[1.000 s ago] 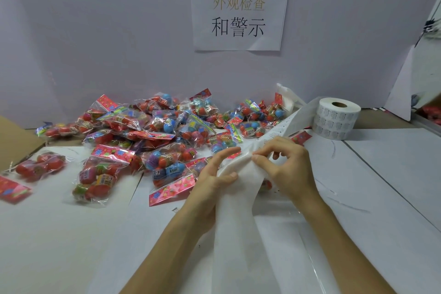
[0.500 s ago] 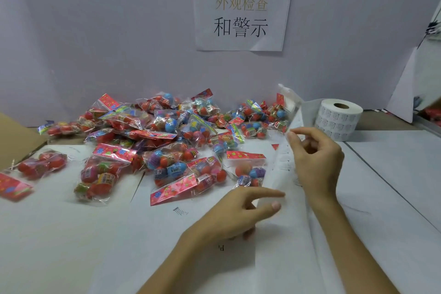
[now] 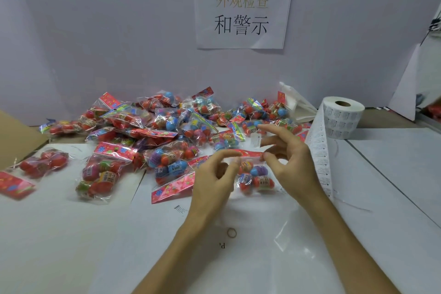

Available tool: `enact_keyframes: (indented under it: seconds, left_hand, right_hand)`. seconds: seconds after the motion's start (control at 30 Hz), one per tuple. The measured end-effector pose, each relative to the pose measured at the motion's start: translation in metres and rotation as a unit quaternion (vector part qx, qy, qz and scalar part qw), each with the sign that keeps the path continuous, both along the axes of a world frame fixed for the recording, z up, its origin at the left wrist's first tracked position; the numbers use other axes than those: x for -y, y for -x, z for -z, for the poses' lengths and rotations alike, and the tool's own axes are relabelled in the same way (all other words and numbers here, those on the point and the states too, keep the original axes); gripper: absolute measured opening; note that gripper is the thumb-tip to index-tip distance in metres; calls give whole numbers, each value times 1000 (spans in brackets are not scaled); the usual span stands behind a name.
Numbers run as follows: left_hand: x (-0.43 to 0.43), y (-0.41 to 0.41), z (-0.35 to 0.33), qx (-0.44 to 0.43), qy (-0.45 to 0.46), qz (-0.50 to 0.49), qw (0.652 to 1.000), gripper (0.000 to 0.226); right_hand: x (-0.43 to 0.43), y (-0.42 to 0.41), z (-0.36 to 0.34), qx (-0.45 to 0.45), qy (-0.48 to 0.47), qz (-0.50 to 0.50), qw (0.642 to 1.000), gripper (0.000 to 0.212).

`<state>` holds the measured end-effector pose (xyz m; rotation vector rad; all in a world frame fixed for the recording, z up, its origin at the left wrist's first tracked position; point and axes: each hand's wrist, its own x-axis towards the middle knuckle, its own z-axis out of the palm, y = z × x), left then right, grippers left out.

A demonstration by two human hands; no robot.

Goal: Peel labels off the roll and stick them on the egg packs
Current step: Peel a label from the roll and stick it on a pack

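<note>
An egg pack (image 3: 255, 177) with a red header lies on the white table (image 3: 71, 234) in front of the heap of egg packs (image 3: 167, 126). My left hand (image 3: 212, 184) pinches the header's left end. My right hand (image 3: 290, 162) has its thumb and a finger on the header's right end. A small white label (image 3: 256, 141) hangs from one of its raised fingertips. The label roll (image 3: 343, 118) stands at the back right. Its strip (image 3: 321, 160) runs down past my right forearm.
More egg packs (image 3: 43, 162) lie apart at the left, beside a cardboard flap (image 3: 14, 136). A rubber band (image 3: 231, 232) lies on the table near me. A white bag (image 3: 294, 102) leans on the wall, under a paper sign (image 3: 243, 7).
Both hands let go of the label strip, which now hangs to the right. My left hand moved up to an egg pack's header, and my right hand came there with a label.
</note>
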<state>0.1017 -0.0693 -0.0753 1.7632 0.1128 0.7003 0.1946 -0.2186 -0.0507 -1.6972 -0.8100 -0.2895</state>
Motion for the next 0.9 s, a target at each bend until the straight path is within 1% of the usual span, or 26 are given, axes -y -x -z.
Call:
enact_keyframes:
  seconds: [0.07,0.13,0.2,0.27,0.33,0.4,0.5,0.57,0.63,0.7,0.9]
  left_hand:
    - [-1,-2,-1,0,26,-12,1000,12]
    - [-2,-3,0,0,34,-6,999,15]
    - [-3,-3,1,0,35,11,999,11]
    - [-3,-2,1,-1,24,23,999,5]
    - [-3,-3,1,-4,13,22,1000,13]
    - [-3,-2,-1,-8,28,29,999,17]
    - [-4,-1,-4,-13,99,46,994,15]
    - [-6,0,-5,-15,153,39,987,14]
    - [-9,0,-6,-17,194,31,980,12]
    - [-10,0,-6,-24,213,38,976,10]
    - [-8,-1,-5,-50,206,82,974,19]
  right_hand:
    - [0,2,1,-18,15,-31,999,68]
    - [-1,4,1,-36,32,-66,997,66]
    - [-2,6,1,-36,44,-99,993,67]
    - [-2,7,1,-23,52,-114,992,63]
    - [-2,6,2,-11,60,-105,993,55]
    - [-3,6,4,-2,70,-90,993,45]
    - [-5,4,6,-8,87,-61,994,41]
    - [-5,1,7,-18,102,-41,994,37]
    - [-4,0,6,-35,91,-31,995,24]
    - [-4,1,3,-54,61,-38,996,13]
    - [-5,3,0,-64,43,-39,996,14]
